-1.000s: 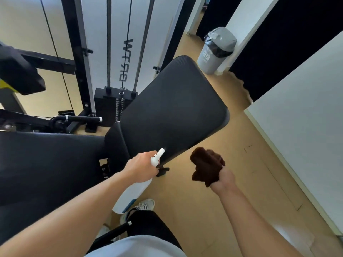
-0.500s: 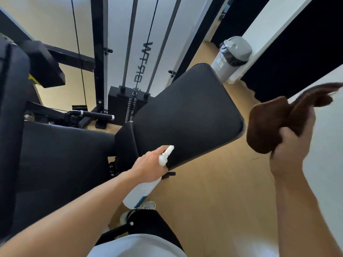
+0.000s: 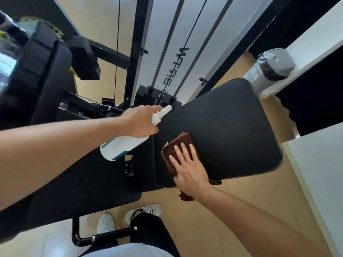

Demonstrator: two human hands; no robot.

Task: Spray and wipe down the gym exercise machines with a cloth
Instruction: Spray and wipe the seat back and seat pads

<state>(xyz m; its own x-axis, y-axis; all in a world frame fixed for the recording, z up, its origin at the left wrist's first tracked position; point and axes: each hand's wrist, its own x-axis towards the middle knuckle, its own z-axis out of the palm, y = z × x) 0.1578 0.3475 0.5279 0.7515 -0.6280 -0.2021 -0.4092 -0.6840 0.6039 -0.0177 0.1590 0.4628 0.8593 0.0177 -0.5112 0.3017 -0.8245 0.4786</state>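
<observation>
A black padded bench seat (image 3: 228,130) stretches to the right, with its backrest pad (image 3: 78,179) lower left. My left hand (image 3: 141,122) grips a white spray bottle (image 3: 122,147) by the neck, its nozzle pointing over the near end of the seat. My right hand (image 3: 189,169) lies flat, fingers spread, pressing a brown cloth (image 3: 178,143) onto the seat's near edge. Part of the cloth hangs below my wrist.
A cable machine frame with a weight stack (image 3: 157,97) stands behind the bench. A grey bin with a black liner (image 3: 271,65) sits at the back right by a white wall (image 3: 319,173). My shoes (image 3: 143,212) stand on the wooden floor beside a black bench leg (image 3: 104,236).
My right hand came down from the raised position at the right and laid the cloth on the seat. My left hand moved the bottle up and over the seat. The view moved closer.
</observation>
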